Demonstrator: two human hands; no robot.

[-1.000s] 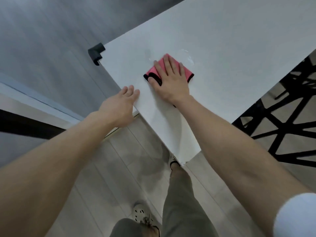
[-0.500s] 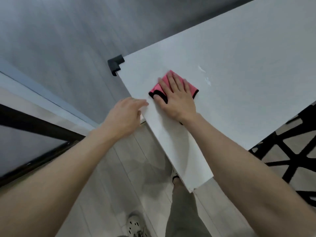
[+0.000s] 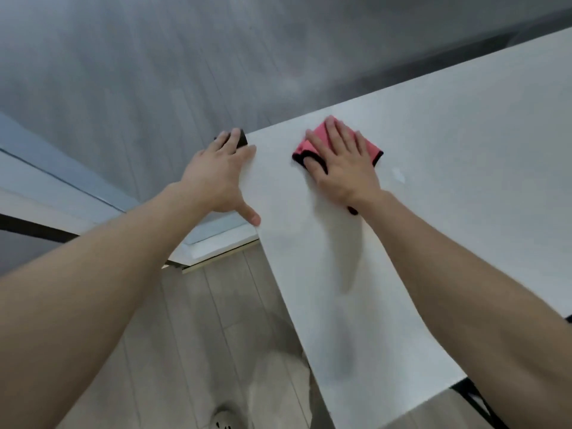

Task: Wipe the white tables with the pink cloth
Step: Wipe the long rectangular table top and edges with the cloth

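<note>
Left hand [image 3: 221, 178] is lying flat at the far-left corner of the white table [image 3: 448, 227], fingers straight and spread, gripping nothing. Its fingertips are covering part of the black corner guard [image 3: 242, 139] and the thumb is sticking out along the table's left edge.

Below it, a shoe [image 3: 225, 418] is showing on the pale plank floor [image 3: 210, 320].

Pink cloth [image 3: 320, 134] is sitting folded on the tabletop near that same corner, just right of the left hand and not touching it. Black trim is running along its near edge.

Right hand [image 3: 343, 164] is pressing down on the cloth, palm flat, fingers straight and slightly fanned, covering most of it. The thumb is lying at the black-trimmed edge. It's pushing with the palm, not pinching.

Just right of the cloth, a small white smear [image 3: 398, 174] is showing on the table surface.

At far lower right, a bit of black frame [image 3: 475, 396] is poking out beyond the table's near edge; can't tell what it belongs to.
</note>
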